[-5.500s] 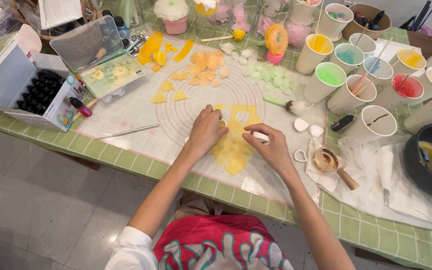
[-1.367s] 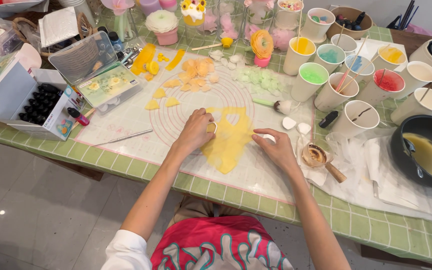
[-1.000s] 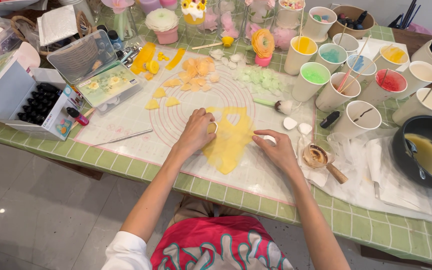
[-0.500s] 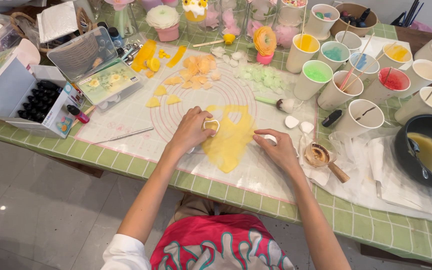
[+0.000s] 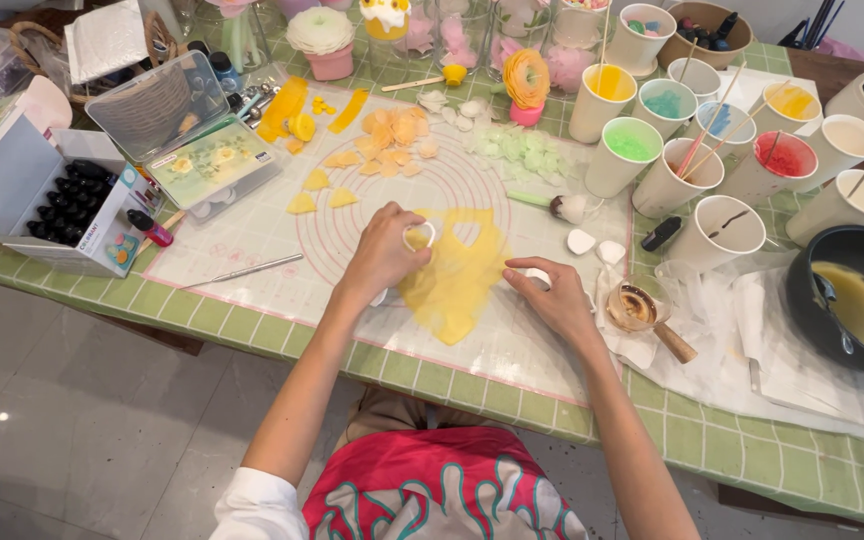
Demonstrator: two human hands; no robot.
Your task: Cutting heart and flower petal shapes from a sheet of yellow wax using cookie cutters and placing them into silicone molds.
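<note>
A thin yellow sheet with cut-out holes lies on a white mat printed with pink circles. My left hand holds a small white petal cutter at the sheet's upper left edge. My right hand rests flat on the mat just right of the sheet, its fingers over a small white piece. Cut yellow and orange petals lie farther back on the mat.
Paper cups of coloured wax with sticks stand at the back right, beside a black pot of yellow liquid. An open box of small black bottles, a clear plastic case, a metal tool and flower candles surround the mat.
My left hand has lifted off the sheet's middle and now holds the cutter at its upper left edge. My right hand has stayed at the sheet's right side.
</note>
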